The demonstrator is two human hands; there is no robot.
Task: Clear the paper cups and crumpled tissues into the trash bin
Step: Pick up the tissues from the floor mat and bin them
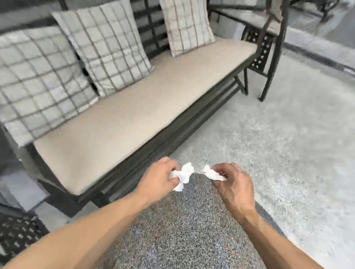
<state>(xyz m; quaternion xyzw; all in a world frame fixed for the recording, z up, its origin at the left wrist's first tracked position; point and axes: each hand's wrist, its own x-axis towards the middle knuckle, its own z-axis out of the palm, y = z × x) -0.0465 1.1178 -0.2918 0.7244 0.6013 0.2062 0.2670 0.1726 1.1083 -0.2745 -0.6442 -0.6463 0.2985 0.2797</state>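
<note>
Crumpled tissues fill both hands in the head view: the left hand point(158, 176) is closed around one white crumpled tissue point(182, 175), and the right hand point(232, 183) pinches a second tissue point(212, 174) just beside it, at 6 o'clock over the speckled floor point(181, 236). A cushioned bench point(129, 114) with three plaid pillows point(102, 43) runs toward 11 o'clock. No readable writing shows.

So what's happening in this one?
A person stands by a cushioned bench holding a crumpled tissue in each hand: left hand grips one tissue, right hand grips another tissue. No trash bin or paper cups are in view, so both tissues are yet to be binned.
</note>
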